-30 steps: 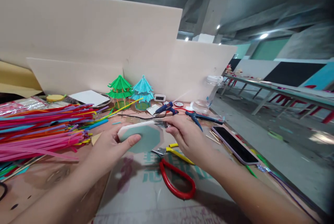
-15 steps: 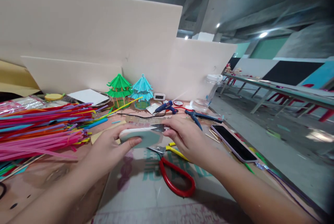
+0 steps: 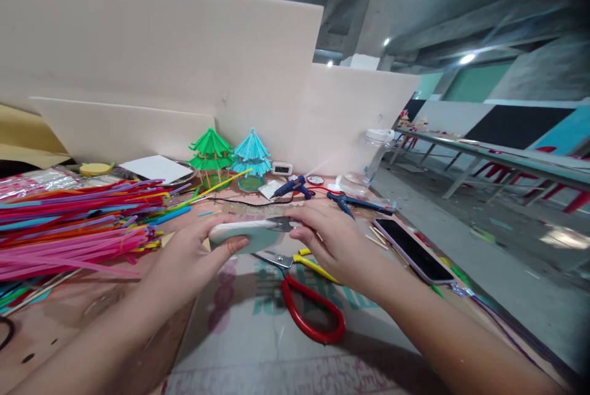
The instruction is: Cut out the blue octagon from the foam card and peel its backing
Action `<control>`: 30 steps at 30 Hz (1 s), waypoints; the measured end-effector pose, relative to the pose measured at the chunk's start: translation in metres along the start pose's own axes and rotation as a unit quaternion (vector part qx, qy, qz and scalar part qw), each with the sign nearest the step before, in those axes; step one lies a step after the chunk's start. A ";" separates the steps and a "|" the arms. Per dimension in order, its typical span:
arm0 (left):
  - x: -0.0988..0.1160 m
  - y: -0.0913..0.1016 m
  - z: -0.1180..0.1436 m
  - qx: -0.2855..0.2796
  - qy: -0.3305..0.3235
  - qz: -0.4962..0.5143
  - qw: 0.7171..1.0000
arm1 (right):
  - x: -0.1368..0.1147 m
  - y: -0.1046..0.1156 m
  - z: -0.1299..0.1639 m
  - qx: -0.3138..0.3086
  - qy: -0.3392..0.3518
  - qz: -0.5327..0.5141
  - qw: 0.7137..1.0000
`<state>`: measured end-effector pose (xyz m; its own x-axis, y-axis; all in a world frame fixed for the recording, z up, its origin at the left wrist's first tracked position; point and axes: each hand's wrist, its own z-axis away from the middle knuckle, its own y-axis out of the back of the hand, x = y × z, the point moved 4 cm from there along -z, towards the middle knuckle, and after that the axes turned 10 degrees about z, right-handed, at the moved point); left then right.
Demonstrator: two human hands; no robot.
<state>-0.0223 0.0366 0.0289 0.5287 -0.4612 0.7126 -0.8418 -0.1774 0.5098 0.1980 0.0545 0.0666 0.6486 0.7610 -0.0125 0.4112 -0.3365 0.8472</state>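
My left hand [image 3: 187,260] grips a flat foam piece [image 3: 242,234], white on its edge and teal on its face, held nearly edge-on above the table. My right hand [image 3: 334,241] pinches small metal snips [image 3: 283,223], whose dark blades rest against the foam piece's right end. Both hands hover over a printed cardboard sheet [image 3: 258,346]. Just below the foam lie red-handled scissors [image 3: 316,318] and a yellow-handled tool [image 3: 316,264].
A big pile of coloured straws [image 3: 69,223] fills the left. Green [image 3: 211,155] and blue [image 3: 250,158] paper pagodas stand at the back, with a blue glue gun [image 3: 292,188], blue pliers [image 3: 350,203] and a clear bottle [image 3: 369,161]. A phone [image 3: 412,250] lies right. White boards [image 3: 161,63] wall the back.
The foam piece has tipped from showing its teal face to lying almost edge-on. Both hands have risen slightly, with the snips staying at the piece's right end.
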 end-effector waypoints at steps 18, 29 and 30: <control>0.008 -0.001 0.001 -0.047 -0.030 0.005 0.998 | -0.001 0.000 0.000 0.026 0.037 0.032 0.998; 0.009 -0.003 -0.002 -0.057 -0.018 0.023 0.998 | 0.002 -0.001 0.000 -0.006 0.013 0.002 1.000; 0.008 -0.003 -0.002 -0.055 -0.017 0.021 0.998 | 0.002 -0.001 0.000 -0.007 0.013 0.001 1.000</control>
<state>-0.0152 0.0347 0.0342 0.4879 -0.4953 0.7188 -0.8453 -0.0625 0.5307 0.1989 0.0567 0.0661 0.6317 0.7752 0.0028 0.4014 -0.3302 0.8543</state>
